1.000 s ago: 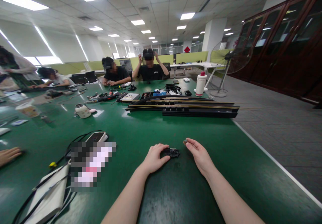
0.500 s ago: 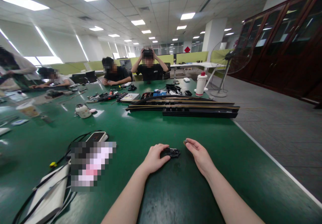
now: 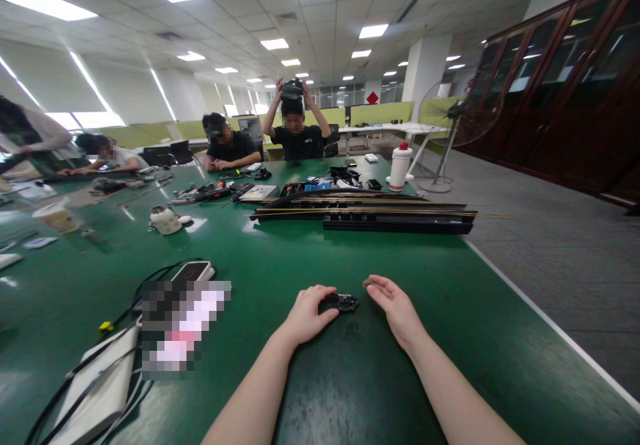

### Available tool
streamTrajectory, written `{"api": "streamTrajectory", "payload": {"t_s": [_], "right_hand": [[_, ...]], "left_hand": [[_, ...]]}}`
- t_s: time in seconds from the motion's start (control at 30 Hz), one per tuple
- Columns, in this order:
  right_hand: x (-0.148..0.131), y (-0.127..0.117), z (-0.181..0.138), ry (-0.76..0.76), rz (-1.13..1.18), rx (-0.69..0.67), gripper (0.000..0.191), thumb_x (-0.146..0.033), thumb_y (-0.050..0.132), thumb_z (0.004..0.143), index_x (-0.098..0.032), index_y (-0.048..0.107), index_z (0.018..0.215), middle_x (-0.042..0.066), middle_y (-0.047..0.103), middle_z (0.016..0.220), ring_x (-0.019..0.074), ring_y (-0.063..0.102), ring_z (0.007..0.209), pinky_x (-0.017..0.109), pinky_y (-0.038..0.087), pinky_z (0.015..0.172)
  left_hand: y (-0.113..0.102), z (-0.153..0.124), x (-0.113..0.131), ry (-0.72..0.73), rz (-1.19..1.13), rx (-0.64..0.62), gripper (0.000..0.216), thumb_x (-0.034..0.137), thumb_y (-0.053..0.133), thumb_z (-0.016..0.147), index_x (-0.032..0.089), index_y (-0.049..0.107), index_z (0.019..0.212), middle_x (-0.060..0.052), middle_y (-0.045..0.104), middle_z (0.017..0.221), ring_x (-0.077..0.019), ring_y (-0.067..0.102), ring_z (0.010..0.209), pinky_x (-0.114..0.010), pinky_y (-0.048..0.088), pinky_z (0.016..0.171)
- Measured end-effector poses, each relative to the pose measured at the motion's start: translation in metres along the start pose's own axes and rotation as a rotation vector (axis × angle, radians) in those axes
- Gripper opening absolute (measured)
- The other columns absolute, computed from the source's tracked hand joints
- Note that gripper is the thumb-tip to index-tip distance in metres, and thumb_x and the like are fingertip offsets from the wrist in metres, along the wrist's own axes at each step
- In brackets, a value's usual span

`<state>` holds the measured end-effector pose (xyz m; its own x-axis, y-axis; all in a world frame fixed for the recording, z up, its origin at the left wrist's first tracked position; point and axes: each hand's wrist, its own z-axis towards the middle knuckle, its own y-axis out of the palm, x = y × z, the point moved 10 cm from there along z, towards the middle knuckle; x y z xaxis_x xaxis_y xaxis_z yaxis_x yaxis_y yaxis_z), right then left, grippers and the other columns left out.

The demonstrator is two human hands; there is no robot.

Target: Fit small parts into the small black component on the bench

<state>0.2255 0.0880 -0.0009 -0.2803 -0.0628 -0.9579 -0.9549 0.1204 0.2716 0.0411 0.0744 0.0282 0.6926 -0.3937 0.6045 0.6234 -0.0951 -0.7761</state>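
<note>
My left hand [image 3: 311,315] is closed around the left end of a small black part [image 3: 346,303] that lies on the green tabletop [image 3: 330,378]. Metallic bits show along the top of this part, but its exact kind is unclear. To the right, my right hand [image 3: 395,305] pinches a tiny greyish piece [image 3: 367,283] between thumb and fingertips. A short gap separates that piece from the black part. Its kind is too small to make out.
Long black profiles [image 3: 400,221] with thin brass-coloured rods lie across the table ahead. A white bottle with a red cap [image 3: 400,166] stands behind them. On the left are a white jar [image 3: 165,220], a power bank [image 3: 193,273] and cables. Several people sit or stand beyond.
Both my hands stay almost still; the tiny piece shifts very slightly left. Across the table, a person has lifted a dark headset-like object up off their head.
</note>
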Motion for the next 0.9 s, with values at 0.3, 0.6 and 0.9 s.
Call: {"api": "streamTrajectory", "payload": {"t_s": [0.3,0.6,0.9], "right_hand": [[-0.004,0.008,-0.005,0.007,-0.079,-0.025,0.047,-0.045,0.081,0.050,-0.021,0.065,0.087,0.007,0.073,0.090,0.0250,0.065,0.096,0.042,0.043,0.095],[-0.001,0.013,-0.005,0.002,-0.131,-0.053,0.045,-0.045,0.081,0.050,-0.020,0.067,0.084,0.007,0.074,0.087,0.0247,0.067,0.088,0.041,0.048,0.088],[-0.007,0.023,-0.007,-0.164,-0.388,-0.127,0.028,-0.037,0.073,0.063,-0.021,0.070,0.086,0.006,0.073,0.090,0.0241,0.066,0.089,0.042,0.046,0.090]], "left_hand": [[0.000,0.001,-0.001,0.005,0.002,0.002,0.041,0.028,0.063,0.078,0.023,0.057,0.118,-0.005,0.063,0.112,-0.0235,0.054,0.105,-0.037,0.039,0.093],[-0.001,0.001,0.000,0.018,-0.005,0.011,0.040,0.027,0.065,0.077,0.022,0.058,0.117,-0.005,0.063,0.111,-0.0232,0.055,0.104,-0.036,0.040,0.093],[0.001,0.000,-0.002,0.015,0.006,0.004,0.041,0.029,0.064,0.078,0.024,0.058,0.118,-0.005,0.063,0.112,-0.0241,0.054,0.105,-0.038,0.039,0.093]]}}
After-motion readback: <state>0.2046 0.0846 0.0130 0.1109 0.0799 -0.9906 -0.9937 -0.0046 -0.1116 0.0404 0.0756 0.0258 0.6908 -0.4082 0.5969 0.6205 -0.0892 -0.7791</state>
